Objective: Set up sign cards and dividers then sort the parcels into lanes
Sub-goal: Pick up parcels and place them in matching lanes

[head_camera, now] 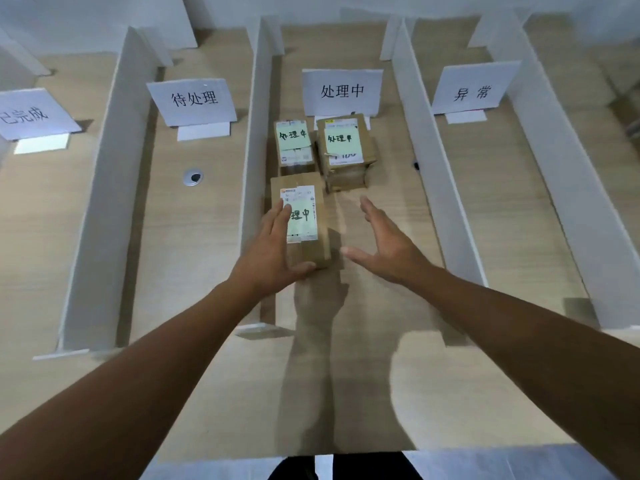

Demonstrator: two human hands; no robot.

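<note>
On the pale wooden desk (519, 237), middle lane: brown cardboard parcel with green note (313, 237) lying flat, just in front of two like parcels (344, 147) below the white sign card (342, 91). Left grip (273, 247) flat-fingered along its left edge, thumb at the near end. Right grip (388, 244) spread wide, holding nothing, just beside. Cards and white dividers (433, 168) standing; parcels visible only in this lane, so sorting probably partway. Silver cable grommet (193, 176) one lane over; nothing in the way.

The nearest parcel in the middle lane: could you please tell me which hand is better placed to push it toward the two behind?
Left, probably. The left hand rests on the parcel, fingers on top and thumb at its near end; the right hand hovers open beside it, not touching.
</note>
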